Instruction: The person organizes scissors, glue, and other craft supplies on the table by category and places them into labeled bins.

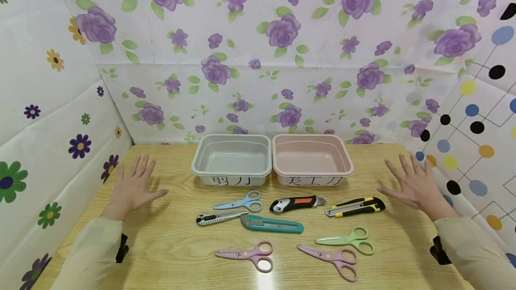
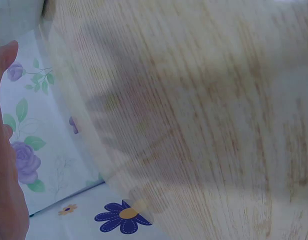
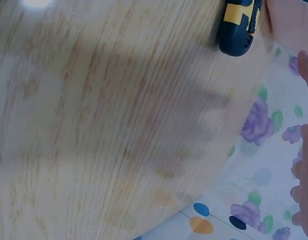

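We spread left hand [image 1: 133, 188] wide, ten o'clock from silver cutter [image 1: 219, 217]; right hand [image 1: 413, 188] likewise, two o'clock from yellow-black cutter [image 1: 358, 207].

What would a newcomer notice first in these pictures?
The rectangular grey plastic bin and rectangular pink plastic bin probably draw attention first, side by side before a white backdrop with purple roses. A long teal cutter lies in front of them. The left hand and right hand, spread wide, are at either side.
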### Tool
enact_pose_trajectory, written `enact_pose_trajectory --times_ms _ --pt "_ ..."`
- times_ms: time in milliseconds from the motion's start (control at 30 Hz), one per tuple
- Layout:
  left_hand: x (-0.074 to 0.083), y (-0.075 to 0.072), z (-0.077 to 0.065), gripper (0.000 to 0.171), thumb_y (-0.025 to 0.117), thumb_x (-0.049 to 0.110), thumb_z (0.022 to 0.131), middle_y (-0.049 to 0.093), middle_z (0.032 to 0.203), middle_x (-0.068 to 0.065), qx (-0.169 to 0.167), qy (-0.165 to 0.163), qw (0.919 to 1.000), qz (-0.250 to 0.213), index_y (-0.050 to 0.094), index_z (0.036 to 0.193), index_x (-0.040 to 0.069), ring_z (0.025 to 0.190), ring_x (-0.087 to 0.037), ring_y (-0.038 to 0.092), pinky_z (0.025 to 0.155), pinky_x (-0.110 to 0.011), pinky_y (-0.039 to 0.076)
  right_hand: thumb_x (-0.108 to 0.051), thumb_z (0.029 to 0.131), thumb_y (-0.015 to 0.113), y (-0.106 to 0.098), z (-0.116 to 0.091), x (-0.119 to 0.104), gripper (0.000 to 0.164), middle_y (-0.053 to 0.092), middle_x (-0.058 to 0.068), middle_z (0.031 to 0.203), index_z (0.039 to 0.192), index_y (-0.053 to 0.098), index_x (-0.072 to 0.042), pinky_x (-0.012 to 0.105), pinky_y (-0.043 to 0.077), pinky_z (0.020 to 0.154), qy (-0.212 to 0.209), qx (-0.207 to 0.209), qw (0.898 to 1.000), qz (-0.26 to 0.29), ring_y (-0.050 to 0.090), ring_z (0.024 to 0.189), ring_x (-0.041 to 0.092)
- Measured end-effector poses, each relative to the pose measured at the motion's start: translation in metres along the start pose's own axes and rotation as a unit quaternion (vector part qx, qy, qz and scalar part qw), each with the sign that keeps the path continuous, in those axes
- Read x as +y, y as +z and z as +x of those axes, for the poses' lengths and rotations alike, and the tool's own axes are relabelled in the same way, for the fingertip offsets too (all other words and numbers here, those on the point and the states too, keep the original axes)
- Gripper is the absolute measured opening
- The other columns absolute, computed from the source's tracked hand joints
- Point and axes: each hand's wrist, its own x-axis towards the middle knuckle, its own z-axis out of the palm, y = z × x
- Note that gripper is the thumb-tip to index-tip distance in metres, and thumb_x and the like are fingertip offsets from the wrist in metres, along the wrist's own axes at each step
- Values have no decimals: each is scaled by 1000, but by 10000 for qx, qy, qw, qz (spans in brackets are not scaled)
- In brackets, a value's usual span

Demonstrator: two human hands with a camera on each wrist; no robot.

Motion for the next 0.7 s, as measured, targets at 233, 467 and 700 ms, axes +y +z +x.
enact_pose_trajectory --times_ms 233,467,700 --pt "2 0 1 100 47 66 80 2 149 -23 136 132 9998 14 10 144 0 136 -37 -2 101 -61 -12 -66 77 51 -3 2 1 87 29 33 136 143 27 -15 70 6 96 -67 78 9999 -126 20 125 52" --pt "5 -5 2 99 49 65 79 6 149 -23 302 157 9994 52 14 144 -1 136 -38 4 103 -60 -7 -66 78 50 -8 4 2 88 28 33 136 145 22 -16 69 10 95 -132 149 9996 -191 23 122 54" --pt "6 -2 3 99 51 64 79 8 149 -22 444 218 9988 -46 16 143 -2 136 -38 7 104 -60 -2 -64 80 50 -9 5 3 88 26 33 138 146 17 -17 69 9 96 -184 108 9998 -48 22 123 55"
